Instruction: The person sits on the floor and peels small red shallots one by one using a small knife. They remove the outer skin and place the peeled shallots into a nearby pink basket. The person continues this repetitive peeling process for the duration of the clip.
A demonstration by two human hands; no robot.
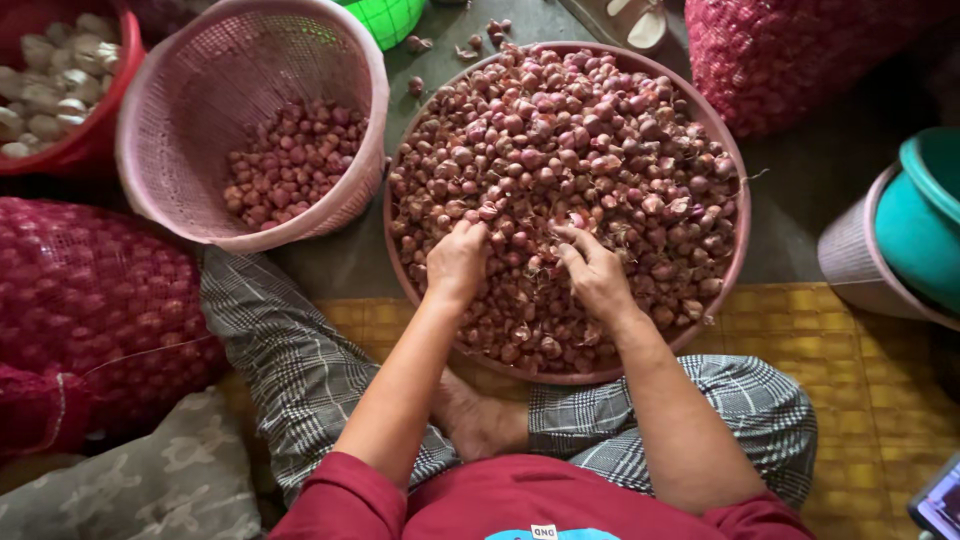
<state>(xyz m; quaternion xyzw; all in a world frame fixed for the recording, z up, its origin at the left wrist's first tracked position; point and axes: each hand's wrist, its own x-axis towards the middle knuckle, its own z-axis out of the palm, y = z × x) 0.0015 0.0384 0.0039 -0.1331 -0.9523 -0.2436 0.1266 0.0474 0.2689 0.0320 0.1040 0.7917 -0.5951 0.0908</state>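
Observation:
A wide round pink basin [742, 235] in front of me is heaped with small red shallots [560, 140]. My left hand [457, 262] rests on the heap near its front, fingers curled down into the shallots. Close beside it, my right hand [592, 270] has its fingers bent over the bulbs and pinching among them. Whether either hand grips a particular bulb I cannot tell. A pink slatted basket [190, 120] to the left holds a smaller pile of shallots [290, 165].
A red mesh sack [90, 310] of shallots lies at my left, another [790, 60] at the top right. A red basket of pale garlic [50, 75] sits top left. A teal tub in a pink basket [910, 230] stands right. A yellow woven mat [860, 370] lies under me.

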